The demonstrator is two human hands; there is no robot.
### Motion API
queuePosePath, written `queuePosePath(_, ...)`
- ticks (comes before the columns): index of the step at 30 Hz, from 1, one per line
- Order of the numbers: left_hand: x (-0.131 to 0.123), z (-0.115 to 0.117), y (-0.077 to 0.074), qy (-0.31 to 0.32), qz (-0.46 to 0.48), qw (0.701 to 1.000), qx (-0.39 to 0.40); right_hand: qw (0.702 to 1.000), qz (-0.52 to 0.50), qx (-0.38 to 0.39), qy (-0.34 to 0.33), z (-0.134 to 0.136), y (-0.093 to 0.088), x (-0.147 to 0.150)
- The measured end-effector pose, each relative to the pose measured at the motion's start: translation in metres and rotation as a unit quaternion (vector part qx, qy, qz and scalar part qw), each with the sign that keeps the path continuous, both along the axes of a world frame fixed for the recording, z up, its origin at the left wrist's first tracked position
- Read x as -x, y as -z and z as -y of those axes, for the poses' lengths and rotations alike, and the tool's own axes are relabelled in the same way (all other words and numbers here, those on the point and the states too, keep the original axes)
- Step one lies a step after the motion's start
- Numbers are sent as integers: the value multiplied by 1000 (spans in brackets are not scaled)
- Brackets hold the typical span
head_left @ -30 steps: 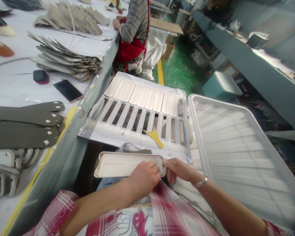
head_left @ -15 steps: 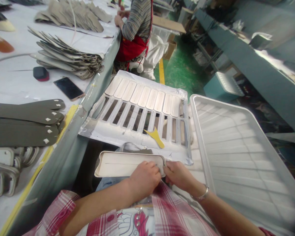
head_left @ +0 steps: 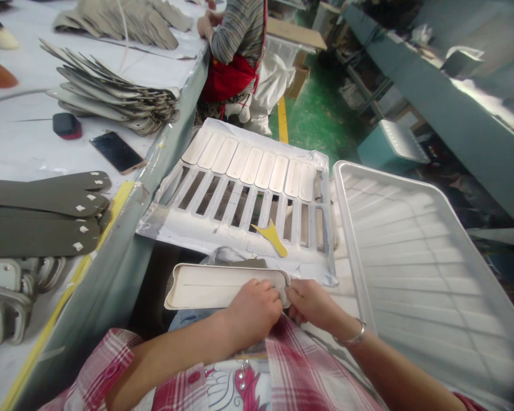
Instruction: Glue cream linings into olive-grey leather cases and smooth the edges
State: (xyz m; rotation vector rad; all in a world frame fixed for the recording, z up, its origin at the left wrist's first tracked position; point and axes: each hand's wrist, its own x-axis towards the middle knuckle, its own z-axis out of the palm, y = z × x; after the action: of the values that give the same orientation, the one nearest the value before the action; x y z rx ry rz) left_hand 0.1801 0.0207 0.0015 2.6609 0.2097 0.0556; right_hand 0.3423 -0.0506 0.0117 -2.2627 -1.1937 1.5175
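Across my lap lies a long cream panel [head_left: 214, 285] with a raised, dark-edged rim and a thin line along its middle. My left hand [head_left: 257, 305] is closed over the panel's right part, its fingers curled at that end. Pinched at the right end's edge, my right hand [head_left: 306, 302] sits close beside the left; its fingertips are partly hidden. Just beyond stands a white slotted rack [head_left: 240, 234], with a row of similar cream panels [head_left: 252, 165] along its far side. A yellow forked tool [head_left: 274, 238] rests on the rack's near part.
A large white plastic tray [head_left: 411, 257] stands at my right. On the table at left are a phone [head_left: 117, 152], dark green strips [head_left: 38, 228], stacked grey pieces [head_left: 115, 94] and a dark red-and-black box [head_left: 67, 125]. A co-worker in a red apron [head_left: 229, 77] is beyond the rack.
Both hands stay at the panel's right end and have shifted only very slightly. The view has tilted a little; the panel keeps its place.
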Motion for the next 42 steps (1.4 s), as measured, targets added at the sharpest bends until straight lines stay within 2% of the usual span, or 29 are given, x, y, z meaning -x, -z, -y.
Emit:
queuePosePath(9, -1, -2, 0, -9, 0, 1000, 11, 997, -48, 67, 6, -10, -7, -1)
queuePosePath(14, 0, -3, 1, -23, -3, 1000, 6, 988, -127, 88, 21, -14, -6, -7)
queuePosePath(23, 1, 3, 1, -30, 1, 1000, 4, 991, -126, 38, 24, -5, -4, -6)
queuePosePath(26, 2, 3, 1, -31, 3, 999, 13, 973, -217, 52, 61, 0, -1, -15)
queuePosePath(29, 1, 2, 3, -32, 5, 999, 17, 936, -330, 66, 100, 3, 7, -28)
queuePosePath(32, 0, 1, 3, -35, 7, 999, 14, 912, -383, 71, 128, 3, 16, -34)
queuePosePath(34, 0, 0, 2, -35, 9, 999, 14, 919, -364, 67, 133, 2, 20, -32)
queuePosePath(38, 1, -6, 1, -32, 6, 999, 19, 957, -257, 45, 127, -5, 21, -22)
queuePosePath(42, -3, -8, 6, -31, 19, 999, 36, 974, -180, 43, 130, -14, 20, -15)
